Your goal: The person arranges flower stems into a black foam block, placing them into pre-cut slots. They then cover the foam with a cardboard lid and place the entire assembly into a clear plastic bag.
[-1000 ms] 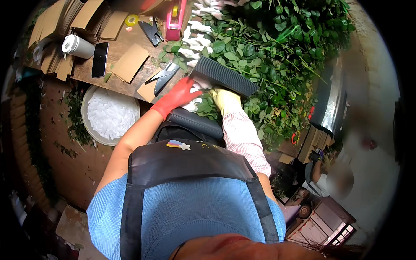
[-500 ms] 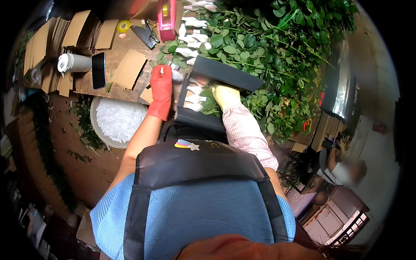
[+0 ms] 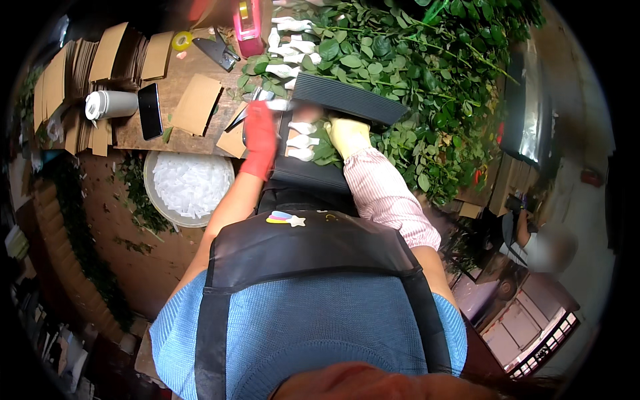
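My left hand (image 3: 261, 133), in a red glove, has its fingers bunched together, pinching a white sleeve (image 3: 279, 105) that points toward a blurred pinkish flower head (image 3: 307, 113). My right hand (image 3: 349, 137), in a pale yellow glove, sits just below the upper ridged bar (image 3: 350, 99), beside green leaves; I cannot tell how its fingers close. Three white-wrapped heads (image 3: 303, 141) lie in a column between that bar and the lower ridged bar (image 3: 310, 176). Leafy stems (image 3: 407, 87) spread to my right, and a cardboard piece (image 3: 196, 105) lies to my left, near a phone (image 3: 150, 111)
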The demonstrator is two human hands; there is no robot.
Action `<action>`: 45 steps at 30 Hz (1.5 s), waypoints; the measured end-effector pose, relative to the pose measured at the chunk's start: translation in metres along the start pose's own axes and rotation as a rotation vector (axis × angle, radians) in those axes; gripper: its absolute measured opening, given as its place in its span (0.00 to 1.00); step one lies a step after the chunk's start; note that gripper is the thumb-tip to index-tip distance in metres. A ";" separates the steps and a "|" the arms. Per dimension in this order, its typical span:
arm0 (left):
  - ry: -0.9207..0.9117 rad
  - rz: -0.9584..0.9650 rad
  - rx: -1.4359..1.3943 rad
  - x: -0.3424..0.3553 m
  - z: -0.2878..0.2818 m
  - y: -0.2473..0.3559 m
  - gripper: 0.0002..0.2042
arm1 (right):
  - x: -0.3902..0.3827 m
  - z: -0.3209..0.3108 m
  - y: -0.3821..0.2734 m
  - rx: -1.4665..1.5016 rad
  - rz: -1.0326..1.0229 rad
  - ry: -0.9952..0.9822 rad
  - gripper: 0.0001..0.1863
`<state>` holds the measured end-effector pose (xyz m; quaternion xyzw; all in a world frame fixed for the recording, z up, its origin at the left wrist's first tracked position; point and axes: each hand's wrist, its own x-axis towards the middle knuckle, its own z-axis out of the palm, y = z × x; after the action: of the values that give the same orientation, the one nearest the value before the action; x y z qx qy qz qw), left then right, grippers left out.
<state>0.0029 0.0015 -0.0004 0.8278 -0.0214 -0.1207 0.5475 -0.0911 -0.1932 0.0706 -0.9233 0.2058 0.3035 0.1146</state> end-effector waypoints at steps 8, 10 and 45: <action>-0.632 -0.005 0.364 -0.003 -0.033 0.020 0.25 | -0.009 -0.003 0.011 0.103 -0.123 -0.008 0.36; -0.642 0.050 0.441 -0.014 -0.021 0.019 0.28 | -0.003 0.001 0.005 0.079 -0.103 -0.009 0.35; -0.537 -0.187 -0.144 0.003 -0.111 -0.010 0.13 | -0.051 -0.029 -0.011 0.012 -0.023 -0.032 0.27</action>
<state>0.0299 0.1048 0.0309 0.7235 -0.0806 -0.3866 0.5662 -0.1087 -0.1768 0.1252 -0.9199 0.1953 0.3158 0.1267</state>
